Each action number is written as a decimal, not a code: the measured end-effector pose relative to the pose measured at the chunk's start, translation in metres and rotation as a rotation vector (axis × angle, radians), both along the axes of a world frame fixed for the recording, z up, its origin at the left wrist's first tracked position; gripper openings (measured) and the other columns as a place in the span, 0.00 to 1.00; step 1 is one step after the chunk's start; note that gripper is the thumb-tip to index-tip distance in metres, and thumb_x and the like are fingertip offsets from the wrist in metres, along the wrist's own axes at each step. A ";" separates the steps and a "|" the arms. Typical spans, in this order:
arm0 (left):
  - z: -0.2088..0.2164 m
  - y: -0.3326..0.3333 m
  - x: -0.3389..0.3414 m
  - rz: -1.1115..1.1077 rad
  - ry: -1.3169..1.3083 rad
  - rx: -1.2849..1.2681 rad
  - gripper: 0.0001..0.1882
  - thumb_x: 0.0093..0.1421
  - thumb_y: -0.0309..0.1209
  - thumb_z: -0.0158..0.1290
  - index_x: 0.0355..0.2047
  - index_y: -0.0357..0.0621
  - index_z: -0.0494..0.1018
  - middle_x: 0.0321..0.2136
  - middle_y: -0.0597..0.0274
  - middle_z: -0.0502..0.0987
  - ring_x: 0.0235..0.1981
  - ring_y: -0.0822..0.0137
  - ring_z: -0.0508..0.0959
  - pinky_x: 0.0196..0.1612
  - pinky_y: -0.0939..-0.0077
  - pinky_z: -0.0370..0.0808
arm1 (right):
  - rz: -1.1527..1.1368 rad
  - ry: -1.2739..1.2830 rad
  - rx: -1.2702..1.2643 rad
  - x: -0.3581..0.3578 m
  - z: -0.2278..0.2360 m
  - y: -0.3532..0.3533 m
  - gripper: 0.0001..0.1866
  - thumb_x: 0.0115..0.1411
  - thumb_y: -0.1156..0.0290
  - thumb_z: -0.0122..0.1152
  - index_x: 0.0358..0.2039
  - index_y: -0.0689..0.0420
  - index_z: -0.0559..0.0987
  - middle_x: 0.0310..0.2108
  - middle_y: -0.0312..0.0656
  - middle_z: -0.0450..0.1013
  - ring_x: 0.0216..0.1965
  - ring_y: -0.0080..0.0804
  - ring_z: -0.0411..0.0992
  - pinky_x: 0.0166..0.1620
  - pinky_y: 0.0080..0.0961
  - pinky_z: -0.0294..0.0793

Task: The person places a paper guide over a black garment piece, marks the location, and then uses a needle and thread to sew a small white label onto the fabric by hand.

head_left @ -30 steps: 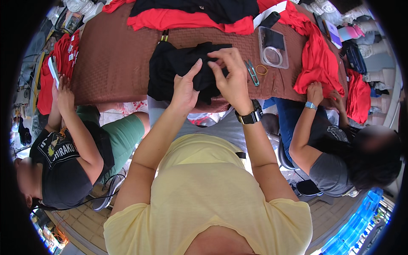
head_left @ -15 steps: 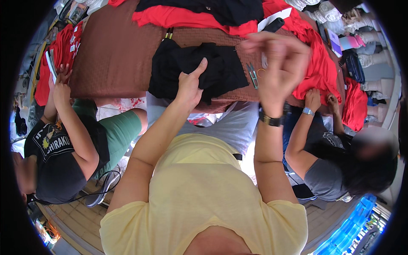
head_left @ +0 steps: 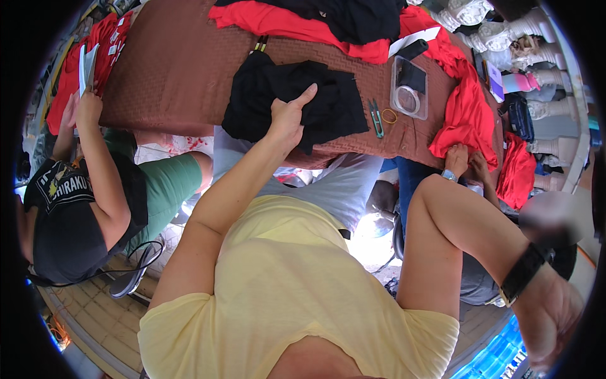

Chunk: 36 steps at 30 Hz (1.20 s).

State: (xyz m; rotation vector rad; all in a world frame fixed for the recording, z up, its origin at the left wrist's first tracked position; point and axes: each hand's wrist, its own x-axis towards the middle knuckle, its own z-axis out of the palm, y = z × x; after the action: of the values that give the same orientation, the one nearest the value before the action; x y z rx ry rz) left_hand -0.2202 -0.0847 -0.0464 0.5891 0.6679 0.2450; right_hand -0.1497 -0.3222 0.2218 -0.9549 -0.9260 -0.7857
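A folded black cloth [head_left: 252, 104] lies bunched at the near edge of the brown-covered table [head_left: 170, 69], partly over my lap. My left hand [head_left: 290, 117] grips its near side, thumb raised on top and the fingers hidden in the folds. Far off to the lower right, my right hand [head_left: 549, 316] is drawn out past my side, a dark watch on its wrist. Its fingertips fade into the dark rim, so what they hold, if anything, cannot be made out. Beside the cloth lie green-handled thread snips [head_left: 377, 118] and a thin yellow ring [head_left: 390, 116].
A clear plastic box [head_left: 409, 88] with a white ring-shaped item sits right of the snips. Red cloth [head_left: 464, 120] and black garments [head_left: 353, 25] cover the far side. Co-workers sit close: one at left [head_left: 88, 208], another at right [head_left: 457, 158] handling red cloth.
My right hand has swung from above the table, right of the black cloth, out and down to the lower right, uncovering the plastic box. My left hand keeps its hold. The view has shifted slightly.
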 end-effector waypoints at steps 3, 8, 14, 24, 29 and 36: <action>-0.004 -0.001 -0.001 0.023 0.020 0.017 0.14 0.59 0.24 0.66 0.40 0.31 0.73 0.38 0.49 0.81 0.38 0.57 0.85 0.43 0.59 0.87 | -0.003 0.004 0.000 -0.007 0.000 -0.005 0.05 0.70 0.74 0.56 0.42 0.61 0.72 0.33 0.51 0.78 0.32 0.39 0.79 0.35 0.29 0.81; -0.022 0.004 -0.007 0.062 0.100 0.031 0.13 0.59 0.25 0.66 0.39 0.32 0.74 0.39 0.48 0.81 0.39 0.57 0.85 0.42 0.58 0.87 | 0.017 0.033 0.003 -0.016 -0.003 -0.005 0.04 0.68 0.75 0.59 0.41 0.61 0.74 0.32 0.48 0.79 0.32 0.34 0.79 0.36 0.26 0.80; 0.002 -0.007 -0.014 -0.079 -0.188 -0.159 0.15 0.63 0.27 0.63 0.45 0.29 0.76 0.45 0.48 0.81 0.46 0.58 0.84 0.54 0.57 0.83 | -0.003 0.095 -0.041 -0.032 -0.011 0.002 0.04 0.66 0.77 0.62 0.40 0.61 0.77 0.31 0.43 0.79 0.32 0.29 0.78 0.36 0.22 0.78; 0.021 -0.016 -0.033 -0.155 -0.225 -0.083 0.15 0.64 0.29 0.63 0.47 0.33 0.77 0.46 0.53 0.82 0.47 0.62 0.83 0.54 0.64 0.81 | 0.263 1.111 -0.751 -0.028 -0.247 0.071 0.07 0.64 0.71 0.68 0.35 0.60 0.78 0.29 0.32 0.75 0.32 0.16 0.72 0.36 0.17 0.72; 0.011 -0.020 -0.038 -0.167 -0.149 0.022 0.16 0.67 0.32 0.60 0.51 0.35 0.76 0.48 0.57 0.81 0.50 0.66 0.81 0.57 0.67 0.79 | 0.325 1.161 -0.680 -0.030 -0.262 0.086 0.08 0.64 0.71 0.68 0.34 0.60 0.77 0.27 0.31 0.74 0.29 0.15 0.69 0.33 0.16 0.67; 0.016 -0.019 -0.031 -0.145 -0.171 -0.139 0.15 0.68 0.32 0.58 0.51 0.38 0.76 0.48 0.58 0.82 0.51 0.66 0.81 0.59 0.67 0.77 | 0.087 0.786 -0.517 -0.031 -0.239 0.099 0.09 0.63 0.74 0.69 0.33 0.61 0.76 0.24 0.32 0.72 0.24 0.15 0.63 0.27 0.19 0.62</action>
State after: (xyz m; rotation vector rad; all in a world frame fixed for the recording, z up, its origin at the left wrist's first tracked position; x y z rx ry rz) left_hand -0.2516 -0.1036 -0.0306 0.4749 0.4706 0.1104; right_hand -0.1804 -0.2236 -0.0168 -1.5109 -0.4629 -0.0414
